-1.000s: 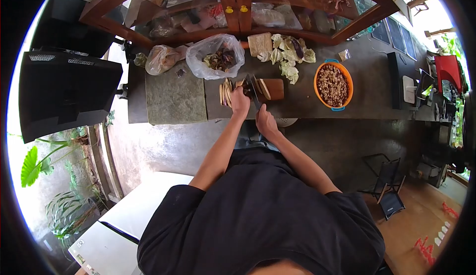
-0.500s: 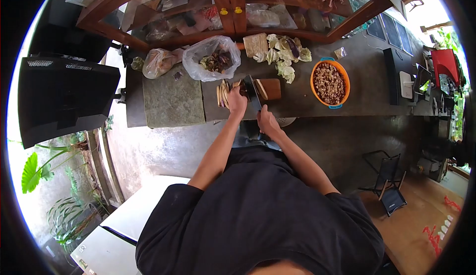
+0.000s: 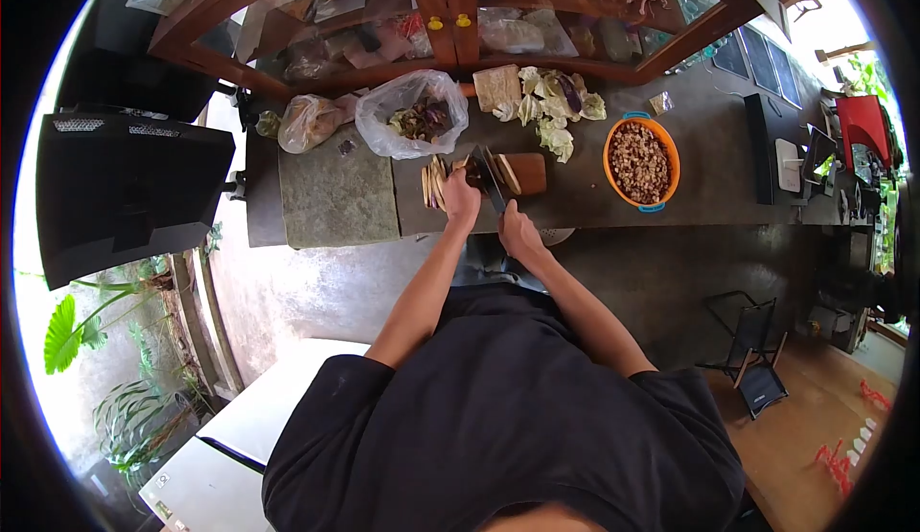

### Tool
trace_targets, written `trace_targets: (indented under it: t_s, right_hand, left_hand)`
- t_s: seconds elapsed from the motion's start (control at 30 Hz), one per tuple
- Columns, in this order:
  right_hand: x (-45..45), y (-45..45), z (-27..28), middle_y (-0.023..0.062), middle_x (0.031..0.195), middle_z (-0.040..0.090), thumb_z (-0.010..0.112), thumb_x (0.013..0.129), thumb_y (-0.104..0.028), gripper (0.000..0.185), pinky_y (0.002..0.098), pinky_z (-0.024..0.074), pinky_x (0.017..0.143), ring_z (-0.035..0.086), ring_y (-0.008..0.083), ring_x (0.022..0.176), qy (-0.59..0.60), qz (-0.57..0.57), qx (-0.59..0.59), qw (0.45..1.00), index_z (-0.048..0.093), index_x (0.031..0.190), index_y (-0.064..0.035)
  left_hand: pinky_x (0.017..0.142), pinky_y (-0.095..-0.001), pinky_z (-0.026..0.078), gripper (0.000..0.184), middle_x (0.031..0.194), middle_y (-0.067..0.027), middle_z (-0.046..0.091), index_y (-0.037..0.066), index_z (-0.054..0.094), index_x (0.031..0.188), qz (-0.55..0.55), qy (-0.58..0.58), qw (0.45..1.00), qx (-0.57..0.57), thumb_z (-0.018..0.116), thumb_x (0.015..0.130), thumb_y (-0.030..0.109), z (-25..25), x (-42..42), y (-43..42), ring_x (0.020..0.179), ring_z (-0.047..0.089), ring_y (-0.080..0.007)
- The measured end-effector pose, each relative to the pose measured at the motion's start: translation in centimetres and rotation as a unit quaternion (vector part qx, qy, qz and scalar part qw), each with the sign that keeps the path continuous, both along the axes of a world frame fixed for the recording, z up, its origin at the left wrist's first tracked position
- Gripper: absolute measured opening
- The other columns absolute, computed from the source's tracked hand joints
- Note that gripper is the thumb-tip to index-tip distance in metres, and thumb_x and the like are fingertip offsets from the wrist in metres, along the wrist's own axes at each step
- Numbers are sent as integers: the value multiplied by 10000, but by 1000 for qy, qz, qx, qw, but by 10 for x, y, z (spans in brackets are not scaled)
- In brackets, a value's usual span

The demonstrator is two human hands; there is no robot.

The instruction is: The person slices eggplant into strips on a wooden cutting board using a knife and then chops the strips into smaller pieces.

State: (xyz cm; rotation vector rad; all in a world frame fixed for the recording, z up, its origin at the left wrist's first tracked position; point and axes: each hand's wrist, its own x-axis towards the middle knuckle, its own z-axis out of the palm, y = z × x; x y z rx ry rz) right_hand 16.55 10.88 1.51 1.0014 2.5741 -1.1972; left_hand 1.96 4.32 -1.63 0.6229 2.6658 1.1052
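Head view: two bare hands work at a dark, smooth tabletop (image 3: 728, 173). The right hand (image 3: 520, 237) is closed around the handle of one knife (image 3: 494, 187), its broad, flat blade angled across a brown wooden cutting board (image 3: 533, 174). The left hand (image 3: 462, 201) curls, fingers bent, over a dark piece just left of the blade; the fingers hide most of it, so its shape is unclear. Several long, pale eggplant slices (image 3: 430, 187) with purple edges stand side by side left of that hand, too tightly packed to count; at least two pale slices (image 3: 508, 173) lie right of the blade. Further right sits one oval orange tub (image 3: 675, 166) with two blue handles, full of diced pieces (image 3: 639, 160). Beyond the hands are two clear, crinkled plastic bags, one open (image 3: 383, 122) around dark scraps (image 3: 422, 122), one bunched (image 3: 309, 122), and pale, ruffled leaves (image 3: 554, 137). Behind, a wooden cabinet (image 3: 467, 48) with two glass doors and two yellow knobs overhangs the tabletop's far edge.
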Motion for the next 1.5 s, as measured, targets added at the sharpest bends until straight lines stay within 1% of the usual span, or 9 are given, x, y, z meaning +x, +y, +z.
trace_targets:
  t_s: [0.1, 0.17, 0.37, 0.5, 0.67, 0.97, 1.1, 1.27, 1.5]
  right_hand:
    - [22, 3, 10, 323, 749, 620, 463, 964, -184, 225, 592, 482, 676, 610, 521, 741, -22, 9, -46, 999, 397, 957, 30]
    - [44, 3, 17, 345, 820, 629, 494, 935, -169, 223, 602, 486, 718, 617, 539, 803, -20, 46, -28, 998, 421, 959, 41]
    - [61, 4, 39, 345, 797, 622, 497, 933, -166, 229, 598, 485, 710, 616, 532, 780, -65, 29, -68, 995, 424, 957, 50]
    - [55, -1, 28, 340, 789, 623, 492, 936, -160, 221, 596, 487, 705, 614, 533, 776, -39, 25, -40, 998, 423, 963, 48]
    - [31, -5, -1, 305, 719, 623, 438, 976, -172, 208, 554, 504, 603, 637, 458, 614, 55, 27, 62, 996, 403, 950, 31]
    - [14, 7, 0, 262, 659, 610, 421, 984, -167, 210, 469, 503, 481, 622, 345, 467, 25, 18, -13, 999, 379, 913, 26]
    - [30, 5, 2, 282, 688, 618, 442, 978, -174, 212, 511, 508, 531, 637, 404, 543, 9, 16, -23, 1000, 392, 924, 25]
    - [55, 4, 18, 329, 785, 628, 507, 936, -180, 222, 604, 491, 683, 616, 530, 767, -9, 33, 13, 999, 425, 972, 23]
    - [79, 4, 26, 308, 739, 628, 514, 947, -196, 234, 602, 495, 651, 619, 516, 717, 2, 28, 47, 999, 422, 975, 18]
  left_hand:
    - [793, -483, 504, 276, 912, -271, 664, -55, 651, 953, -1, 0, 999, -43, 529, 705, -59, 0, -1, -1, 906, 629, -451]
    - [790, -421, 531, 323, 944, -228, 695, -42, 669, 1006, -15, -22, 996, 89, 534, 715, -86, 0, 1, -2, 911, 677, -369]
    - [801, -355, 549, 384, 965, -164, 722, -25, 682, 1042, -1, -93, 992, 89, 514, 709, -119, -3, 1, 0, 899, 710, -275]
    - [801, -351, 550, 381, 972, -168, 721, -23, 684, 1037, -9, -61, 995, 84, 525, 703, -119, -9, 1, -1, 901, 711, -274]
    - [784, -463, 517, 253, 912, -252, 675, -43, 658, 929, -13, 30, 999, -17, 531, 711, -59, -4, 1, -3, 878, 654, -425]
    - [786, -511, 492, 208, 893, -290, 647, -55, 639, 897, -4, -11, 1000, 25, 530, 721, -35, 25, 6, -3, 890, 618, -470]
    - [792, -507, 495, 235, 899, -286, 649, -54, 650, 930, -5, 7, 1000, 16, 542, 723, -24, 7, 3, -4, 890, 617, -471]
    - [800, -381, 543, 341, 925, -191, 711, -22, 684, 1019, -13, -18, 996, 92, 525, 722, -76, -23, 2, -5, 885, 702, -310]
    - [795, -344, 545, 303, 942, -149, 726, -15, 685, 1031, -8, -92, 992, 88, 578, 752, -65, -8, 5, -5, 860, 713, -243]
